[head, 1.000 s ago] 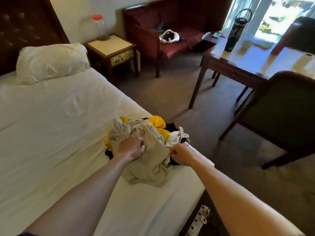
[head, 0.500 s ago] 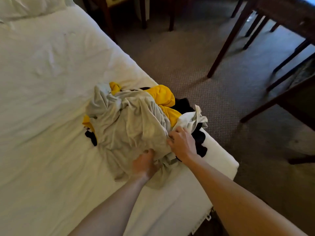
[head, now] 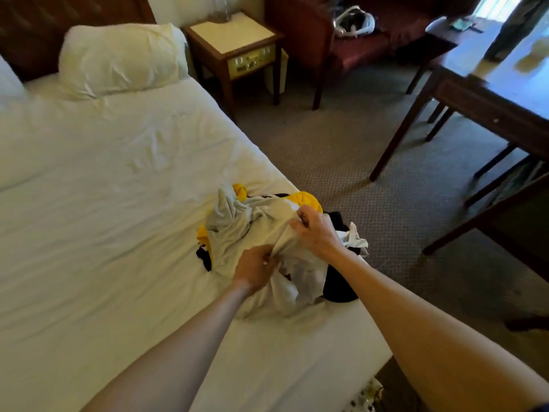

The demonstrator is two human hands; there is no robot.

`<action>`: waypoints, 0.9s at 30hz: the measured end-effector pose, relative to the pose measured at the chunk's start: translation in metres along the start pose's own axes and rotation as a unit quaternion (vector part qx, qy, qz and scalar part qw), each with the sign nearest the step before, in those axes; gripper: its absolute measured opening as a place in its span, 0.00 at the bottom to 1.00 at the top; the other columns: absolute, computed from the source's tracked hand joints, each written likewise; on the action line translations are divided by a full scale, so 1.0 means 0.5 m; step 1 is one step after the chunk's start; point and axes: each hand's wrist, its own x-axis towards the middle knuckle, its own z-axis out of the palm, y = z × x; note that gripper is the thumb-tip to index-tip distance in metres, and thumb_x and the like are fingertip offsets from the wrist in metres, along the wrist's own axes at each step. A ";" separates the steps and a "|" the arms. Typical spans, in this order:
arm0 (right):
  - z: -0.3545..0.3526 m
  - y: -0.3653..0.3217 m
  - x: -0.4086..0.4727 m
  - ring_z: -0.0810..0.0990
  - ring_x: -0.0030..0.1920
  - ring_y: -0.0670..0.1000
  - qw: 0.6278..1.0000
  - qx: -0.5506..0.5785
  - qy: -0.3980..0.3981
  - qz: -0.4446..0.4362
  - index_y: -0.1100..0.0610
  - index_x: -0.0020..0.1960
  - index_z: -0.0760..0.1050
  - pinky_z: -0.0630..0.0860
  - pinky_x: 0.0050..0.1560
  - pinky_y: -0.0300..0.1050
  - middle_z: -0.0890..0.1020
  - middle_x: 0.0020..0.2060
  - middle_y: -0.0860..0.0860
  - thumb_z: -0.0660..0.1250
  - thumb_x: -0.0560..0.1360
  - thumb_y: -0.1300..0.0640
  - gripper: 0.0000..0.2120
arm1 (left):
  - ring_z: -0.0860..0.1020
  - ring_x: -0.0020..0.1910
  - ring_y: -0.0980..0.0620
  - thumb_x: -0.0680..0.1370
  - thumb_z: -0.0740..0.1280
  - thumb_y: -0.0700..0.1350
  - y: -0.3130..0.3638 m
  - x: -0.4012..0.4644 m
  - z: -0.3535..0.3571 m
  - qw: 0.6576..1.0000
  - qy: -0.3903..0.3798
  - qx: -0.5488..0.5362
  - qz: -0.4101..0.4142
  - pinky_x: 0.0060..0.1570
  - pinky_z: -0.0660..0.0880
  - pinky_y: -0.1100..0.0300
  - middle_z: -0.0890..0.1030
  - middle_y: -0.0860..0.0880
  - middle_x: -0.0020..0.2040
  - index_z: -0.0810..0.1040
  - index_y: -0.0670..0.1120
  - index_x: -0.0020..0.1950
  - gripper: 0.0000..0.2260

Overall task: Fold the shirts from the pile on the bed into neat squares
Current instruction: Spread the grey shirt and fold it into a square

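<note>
Hands: left hand (head: pixel 255 267) and right hand (head: pixel 318 231) both pinch the grey shirt (head: pixel 237 230), fingers closed on cloth.
Pile: at the bed (head: pixel 104 233) edge, 3 o'clock side.
Risk: lifting may drag the yellow shirt (head: pixel 306 199) onto the floor.

Single head view, looking forward and down over bed (head: pixel 89 233), close above clothes pile (head: pixel 267 233); room floor at right.

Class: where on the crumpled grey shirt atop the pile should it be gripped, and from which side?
Probably grip the grey shirt at its raised upper folds, from above, as left hand and right hand do: it lies uppermost, so lifting should free it from the yellow garment underneath.
</note>
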 end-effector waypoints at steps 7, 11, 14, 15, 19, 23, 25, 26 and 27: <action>-0.087 -0.318 -0.077 0.76 0.44 0.56 0.998 0.031 0.047 -0.032 0.59 0.49 0.77 0.71 0.44 0.52 0.80 0.40 0.54 0.64 0.80 0.54 0.08 | 0.68 0.29 0.58 0.82 0.63 0.51 0.136 -0.177 -0.387 0.991 0.057 0.028 0.117 0.32 0.61 0.59 0.69 0.53 0.30 0.70 0.49 0.35 0.16; -0.126 -0.546 -0.185 0.81 0.53 0.53 0.980 0.173 0.062 -0.078 0.53 0.57 0.78 0.77 0.52 0.51 0.83 0.48 0.51 0.69 0.76 0.46 0.14 | 0.77 0.36 0.48 0.83 0.62 0.50 0.204 -0.320 -0.613 0.979 0.138 0.007 0.149 0.38 0.73 0.53 0.76 0.49 0.34 0.73 0.46 0.37 0.16; -0.123 -0.695 -0.271 0.82 0.51 0.52 0.967 0.214 -0.074 -0.120 0.40 0.64 0.70 0.79 0.49 0.52 0.83 0.51 0.54 0.77 0.63 0.36 0.33 | 0.74 0.38 0.57 0.84 0.62 0.48 0.253 -0.442 -0.772 0.955 0.239 -0.034 0.174 0.39 0.67 0.63 0.76 0.55 0.37 0.73 0.52 0.39 0.13; -0.115 -0.740 -0.292 0.82 0.50 0.52 0.969 0.170 -0.096 -0.149 0.35 0.61 0.70 0.80 0.49 0.52 0.82 0.50 0.54 0.79 0.60 0.38 0.33 | 0.74 0.40 0.59 0.84 0.61 0.48 0.266 -0.483 -0.824 0.947 0.263 -0.050 0.178 0.41 0.67 0.64 0.76 0.56 0.40 0.75 0.51 0.42 0.10; -0.096 -0.924 -0.366 0.82 0.38 0.49 0.958 0.030 -0.097 -0.268 0.43 0.53 0.75 0.82 0.43 0.50 0.81 0.40 0.50 0.74 0.73 0.59 0.15 | 0.75 0.41 0.58 0.84 0.61 0.49 0.287 -0.643 -1.011 0.920 0.330 -0.047 0.207 0.40 0.68 0.67 0.78 0.53 0.41 0.77 0.50 0.44 0.11; -0.096 -1.102 -0.463 0.79 0.35 0.46 0.934 0.070 -0.017 -0.349 0.58 0.58 0.72 0.76 0.34 0.33 0.79 0.40 0.51 0.69 0.78 0.59 0.10 | 0.76 0.40 0.55 0.83 0.62 0.50 0.284 -0.791 -1.150 0.889 0.413 -0.065 0.187 0.43 0.71 0.61 0.78 0.52 0.38 0.78 0.47 0.42 0.12; -0.072 -1.178 -0.520 0.73 0.32 0.42 0.898 0.102 0.102 -0.415 0.60 0.52 0.72 0.71 0.34 0.28 0.75 0.36 0.47 0.71 0.77 0.58 0.10 | 0.76 0.41 0.51 0.83 0.62 0.49 0.281 -0.849 -1.206 0.871 0.453 -0.083 0.170 0.45 0.71 0.55 0.78 0.47 0.39 0.78 0.42 0.43 0.13; -0.054 -1.208 -0.545 0.72 0.31 0.41 0.884 0.116 0.106 -0.440 0.59 0.48 0.72 0.71 0.34 0.28 0.74 0.34 0.46 0.72 0.76 0.57 0.10 | 0.76 0.42 0.49 0.83 0.62 0.48 0.281 -0.874 -1.230 0.861 0.475 -0.088 0.158 0.45 0.72 0.54 0.79 0.45 0.40 0.79 0.40 0.44 0.14; -0.035 -1.236 -0.572 0.72 0.30 0.41 0.881 0.124 0.053 -0.454 0.59 0.45 0.73 0.71 0.33 0.30 0.75 0.33 0.47 0.71 0.76 0.54 0.10 | 0.76 0.42 0.49 0.83 0.62 0.48 0.281 -0.898 -1.250 0.853 0.493 -0.092 0.145 0.44 0.72 0.56 0.79 0.44 0.41 0.79 0.39 0.45 0.15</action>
